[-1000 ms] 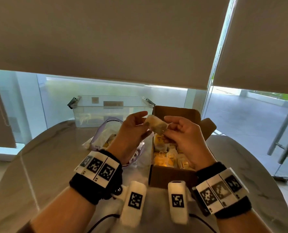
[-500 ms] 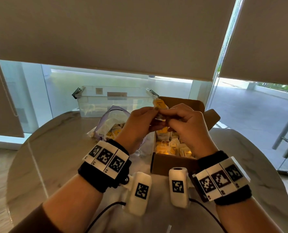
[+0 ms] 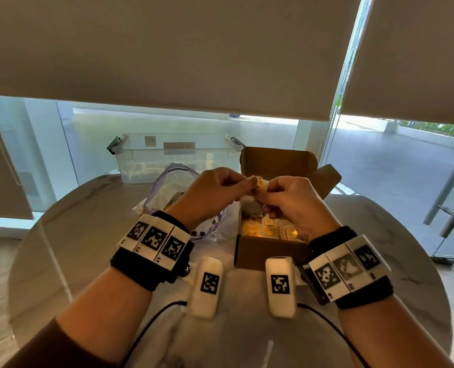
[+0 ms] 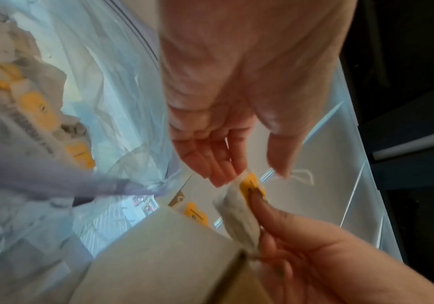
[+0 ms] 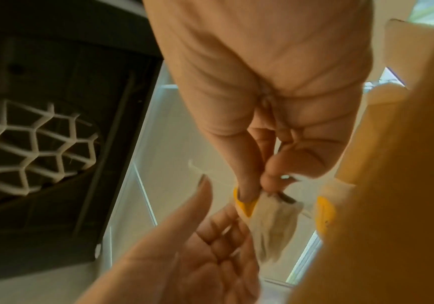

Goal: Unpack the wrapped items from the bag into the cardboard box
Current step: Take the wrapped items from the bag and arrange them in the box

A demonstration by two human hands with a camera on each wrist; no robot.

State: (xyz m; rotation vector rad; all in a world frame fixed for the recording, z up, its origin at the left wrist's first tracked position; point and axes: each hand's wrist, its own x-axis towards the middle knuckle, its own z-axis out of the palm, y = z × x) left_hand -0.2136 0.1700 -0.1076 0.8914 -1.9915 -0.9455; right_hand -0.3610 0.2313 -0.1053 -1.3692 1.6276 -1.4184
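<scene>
**Paper-wrapped item goes over to the right hand above the box**

Half a second ago both hands were bunched together on the wrapped item (image 3: 257,183); now the left hand (image 3: 215,189) has loosened, its fingers (image 4: 215,162) fairly straight and only brushing the wrapper's end, while the right hand (image 3: 289,200) pinches it between thumb and fingertips. I judge the handover nearly done, with the drop into the cardboard box (image 3: 271,251) next. The item hangs between the two hands, above the box's far half, clear of the packets already inside. The bag (image 3: 167,187) lies just left of the box, more yellow-labelled packets visible in it.
</scene>
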